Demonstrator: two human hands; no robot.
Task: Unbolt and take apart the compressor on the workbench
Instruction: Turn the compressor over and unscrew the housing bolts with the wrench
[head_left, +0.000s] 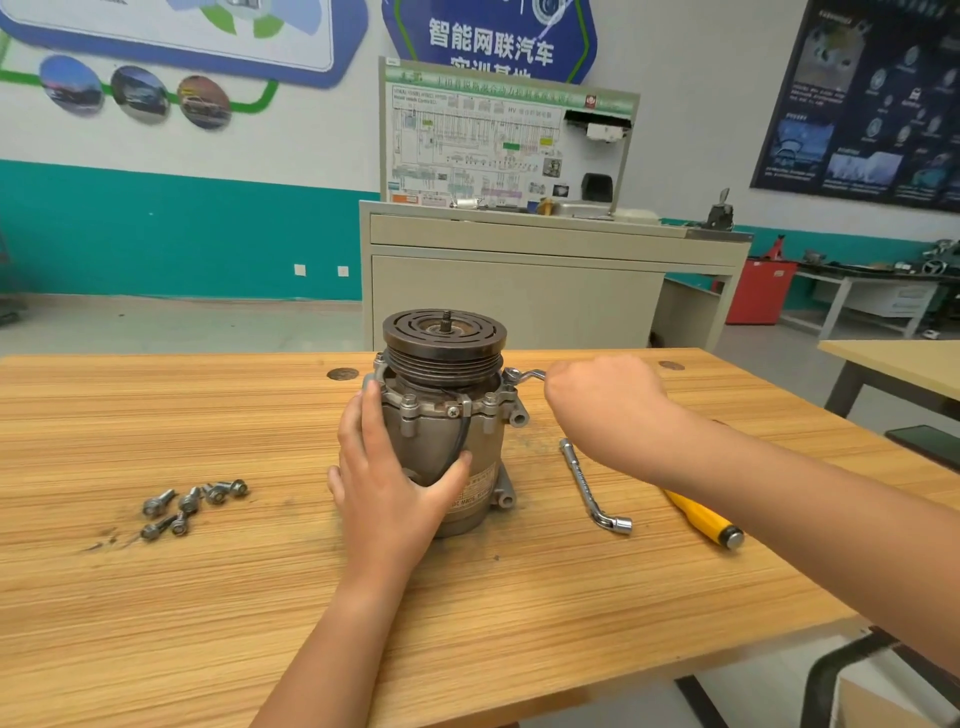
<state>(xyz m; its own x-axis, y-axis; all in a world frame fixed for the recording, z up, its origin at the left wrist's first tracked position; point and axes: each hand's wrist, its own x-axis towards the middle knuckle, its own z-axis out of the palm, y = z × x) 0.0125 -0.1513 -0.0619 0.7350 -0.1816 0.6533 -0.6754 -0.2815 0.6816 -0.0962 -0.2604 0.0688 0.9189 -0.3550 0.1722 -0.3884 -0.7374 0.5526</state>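
Head view, left grip (395, 467) clasping compressor (441, 358) side, right grip (597, 395) fisted on wrench (527, 375), forearm raised

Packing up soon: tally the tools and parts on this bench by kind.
Compressor: 1
Loose bolt: 6
Wrench: 2, one in the right hand
Screwdriver: 1
Total: 10

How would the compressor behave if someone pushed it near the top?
Probably heavy and stiff: the compressor looks like solid metal. It stands upright on its end, so a push near the pulley might tip it; the left hand bracing its body suggests this. Laid on its side, its round body would likely roll.
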